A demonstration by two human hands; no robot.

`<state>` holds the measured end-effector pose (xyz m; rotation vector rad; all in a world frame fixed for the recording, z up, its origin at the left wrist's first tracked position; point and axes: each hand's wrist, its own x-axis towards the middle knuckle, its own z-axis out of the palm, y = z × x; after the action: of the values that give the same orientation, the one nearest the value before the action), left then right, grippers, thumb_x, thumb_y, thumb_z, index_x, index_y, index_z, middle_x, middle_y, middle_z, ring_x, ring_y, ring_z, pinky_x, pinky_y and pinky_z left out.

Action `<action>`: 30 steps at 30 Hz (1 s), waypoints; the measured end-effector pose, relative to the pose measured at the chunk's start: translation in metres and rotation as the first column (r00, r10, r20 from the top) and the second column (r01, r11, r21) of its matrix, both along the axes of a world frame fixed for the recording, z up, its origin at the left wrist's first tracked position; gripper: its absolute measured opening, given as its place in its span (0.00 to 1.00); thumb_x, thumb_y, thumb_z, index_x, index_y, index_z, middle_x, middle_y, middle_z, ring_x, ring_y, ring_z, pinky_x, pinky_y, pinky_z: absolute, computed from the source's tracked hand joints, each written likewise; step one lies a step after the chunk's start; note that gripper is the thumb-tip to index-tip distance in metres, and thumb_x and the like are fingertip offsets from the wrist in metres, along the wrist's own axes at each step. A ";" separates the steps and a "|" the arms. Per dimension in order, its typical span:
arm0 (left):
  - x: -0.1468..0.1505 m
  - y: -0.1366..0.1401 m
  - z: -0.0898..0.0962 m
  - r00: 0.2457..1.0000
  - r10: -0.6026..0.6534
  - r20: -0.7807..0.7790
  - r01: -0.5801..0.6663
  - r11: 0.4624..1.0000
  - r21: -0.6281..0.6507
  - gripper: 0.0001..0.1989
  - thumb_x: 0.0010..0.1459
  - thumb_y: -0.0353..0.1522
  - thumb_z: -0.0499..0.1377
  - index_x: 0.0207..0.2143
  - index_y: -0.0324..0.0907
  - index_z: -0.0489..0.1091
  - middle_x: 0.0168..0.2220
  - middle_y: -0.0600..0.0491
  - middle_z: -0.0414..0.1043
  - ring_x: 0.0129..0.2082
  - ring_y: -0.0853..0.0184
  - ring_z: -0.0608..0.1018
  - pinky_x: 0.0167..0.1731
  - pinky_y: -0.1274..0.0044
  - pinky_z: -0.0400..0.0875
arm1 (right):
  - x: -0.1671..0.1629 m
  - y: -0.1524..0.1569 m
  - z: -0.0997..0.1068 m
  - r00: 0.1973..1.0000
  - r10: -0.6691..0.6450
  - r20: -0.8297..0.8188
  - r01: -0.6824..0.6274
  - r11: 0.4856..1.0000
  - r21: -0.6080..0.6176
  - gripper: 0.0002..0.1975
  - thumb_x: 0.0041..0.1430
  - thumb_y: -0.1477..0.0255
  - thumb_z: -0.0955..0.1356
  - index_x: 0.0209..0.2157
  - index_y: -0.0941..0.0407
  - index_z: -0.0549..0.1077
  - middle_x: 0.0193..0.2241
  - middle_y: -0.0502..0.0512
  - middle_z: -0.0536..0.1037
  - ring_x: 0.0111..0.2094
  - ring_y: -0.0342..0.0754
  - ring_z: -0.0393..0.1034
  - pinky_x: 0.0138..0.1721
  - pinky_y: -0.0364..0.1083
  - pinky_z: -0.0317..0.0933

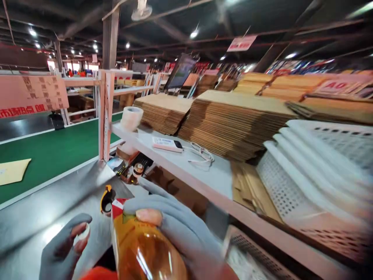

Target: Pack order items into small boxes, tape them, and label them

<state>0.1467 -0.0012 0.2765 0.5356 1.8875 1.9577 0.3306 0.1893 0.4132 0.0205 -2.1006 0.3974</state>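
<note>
My right hand [180, 223], in a grey glove with the thumb tip bare, grips a yellow-and-red package [128, 233] with a rounded, shiny amber front. The package is tilted low in the middle of the view, and its lower end is cut off. To its left, apart from it, my left hand [62, 247] wears a similar glove with bare fingertips. Its thumb and finger pinch a small white piece [84, 232] whose kind I cannot make out. Just beyond the package, a yellow-and-black tape dispenser [107, 200] rests on the metal table [26, 229].
A shelf [189, 171] bears tape rolls [131, 118], a white device [167, 144] with a cable and stacked flat cardboard [233, 116]. White perforated baskets [279, 186] stand nested at right. Beyond the table, a green conveyor belt [67, 140] carries a yellow envelope [13, 172].
</note>
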 end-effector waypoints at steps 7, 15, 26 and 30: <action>0.005 0.020 0.010 0.967 -0.154 -0.204 0.165 0.986 0.036 0.15 0.56 0.49 0.77 0.40 0.51 0.91 0.47 0.47 0.89 0.45 0.50 0.90 0.46 0.66 0.89 | -0.017 0.008 -0.114 0.969 0.209 0.133 -0.112 0.849 -0.517 0.29 0.54 0.54 0.80 0.54 0.51 0.79 0.45 0.56 0.87 0.44 0.55 0.86 0.51 0.50 0.80; 0.031 0.089 0.002 0.856 -0.432 -0.284 0.458 0.888 0.031 0.11 0.64 0.42 0.71 0.38 0.45 0.91 0.45 0.43 0.89 0.40 0.58 0.90 0.42 0.74 0.87 | -0.021 0.007 -0.189 0.986 0.122 0.109 -0.011 0.713 -0.701 0.17 0.46 0.65 0.79 0.39 0.51 0.78 0.35 0.50 0.82 0.33 0.51 0.78 0.36 0.47 0.75; 0.056 0.133 -0.054 0.956 -0.181 -0.231 0.183 0.983 -0.015 0.19 0.58 0.48 0.75 0.36 0.43 0.81 0.42 0.44 0.85 0.42 0.58 0.87 0.43 0.73 0.85 | -0.004 0.040 -0.203 0.994 -0.034 0.105 0.094 0.762 -0.640 0.18 0.45 0.73 0.76 0.42 0.51 0.80 0.34 0.51 0.84 0.33 0.53 0.81 0.37 0.49 0.78; 0.061 0.144 -0.060 0.975 -0.125 -0.187 0.122 0.992 -0.024 0.21 0.56 0.49 0.76 0.34 0.43 0.78 0.40 0.46 0.84 0.40 0.59 0.87 0.41 0.74 0.84 | -0.004 0.051 -0.213 0.986 -0.051 0.160 0.136 0.799 -0.586 0.22 0.45 0.71 0.77 0.45 0.50 0.80 0.38 0.54 0.87 0.37 0.57 0.84 0.42 0.53 0.79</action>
<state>0.2075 0.1426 0.2167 0.8399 1.9239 1.8713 0.3264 0.2402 0.2004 -0.4953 -2.0093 1.0108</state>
